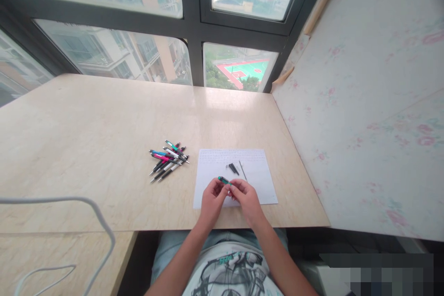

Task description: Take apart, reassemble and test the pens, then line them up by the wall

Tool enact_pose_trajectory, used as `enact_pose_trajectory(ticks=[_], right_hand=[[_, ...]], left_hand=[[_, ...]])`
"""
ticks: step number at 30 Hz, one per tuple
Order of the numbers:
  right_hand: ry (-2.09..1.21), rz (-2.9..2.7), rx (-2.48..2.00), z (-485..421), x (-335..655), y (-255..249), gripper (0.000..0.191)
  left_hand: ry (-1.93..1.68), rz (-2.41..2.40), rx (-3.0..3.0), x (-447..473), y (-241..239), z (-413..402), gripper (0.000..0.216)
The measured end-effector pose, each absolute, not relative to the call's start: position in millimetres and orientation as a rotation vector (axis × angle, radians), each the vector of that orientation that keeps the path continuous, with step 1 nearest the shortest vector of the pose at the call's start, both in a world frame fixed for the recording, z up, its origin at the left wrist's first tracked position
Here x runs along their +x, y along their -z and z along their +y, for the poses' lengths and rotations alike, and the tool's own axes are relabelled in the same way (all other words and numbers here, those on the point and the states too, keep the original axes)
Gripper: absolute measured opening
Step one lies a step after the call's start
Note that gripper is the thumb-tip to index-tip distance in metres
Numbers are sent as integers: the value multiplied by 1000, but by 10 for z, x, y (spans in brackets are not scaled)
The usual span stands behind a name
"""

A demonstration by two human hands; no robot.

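Observation:
Over the near part of a sheet of paper [208, 171], my left hand [213, 198] and my right hand [245, 194] meet with bent fingers. Between their fingertips is a green and black pen part [223, 179], apparently a pen's upper barrel; its lower end is hidden by my fingers. Just beyond my hands, black pen pieces [233, 169] lie on the paper with a few tiny parts. A thin dark refill [242, 169] rests to their right. Something reddish shows below my fingertips, too small to make out.
A loose pile of several click pens [169, 162] lies left of the paper on the pale tabletop [104, 148]. A grey-white cable [99, 215] loops across the lower left. Windows [194, 32] border the far edge, and a flowered wall [364, 125] stands along the right.

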State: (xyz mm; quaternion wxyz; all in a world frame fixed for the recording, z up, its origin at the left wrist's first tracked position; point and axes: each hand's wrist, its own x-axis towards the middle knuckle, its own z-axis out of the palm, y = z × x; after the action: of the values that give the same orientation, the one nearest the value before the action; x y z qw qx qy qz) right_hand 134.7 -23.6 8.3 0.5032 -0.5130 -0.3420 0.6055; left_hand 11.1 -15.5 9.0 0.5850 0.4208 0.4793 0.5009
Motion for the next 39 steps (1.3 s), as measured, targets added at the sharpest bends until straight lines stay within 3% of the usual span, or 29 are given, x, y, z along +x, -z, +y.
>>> enact_pose_trajectory(ticks=[6, 17, 30, 39], right_hand=[[-1414, -1012, -1279, -229, 1372, -101, 22], [-1041, -1413, -1472, -288, 1449, -177, 17], [-981, -1506, -1456, -301, 1440, -152, 21], [-745, -1445, -1686, -209, 1769, -98, 25]], left_hand=[[-1182, 1214, 1131, 67, -150, -149, 17], [-1099, 1256, 1246, 47, -99, -132, 17], [-1102, 1266, 1271, 37, -84, -130, 21], [-1027, 1354, 1577, -37, -87, -116, 17]])
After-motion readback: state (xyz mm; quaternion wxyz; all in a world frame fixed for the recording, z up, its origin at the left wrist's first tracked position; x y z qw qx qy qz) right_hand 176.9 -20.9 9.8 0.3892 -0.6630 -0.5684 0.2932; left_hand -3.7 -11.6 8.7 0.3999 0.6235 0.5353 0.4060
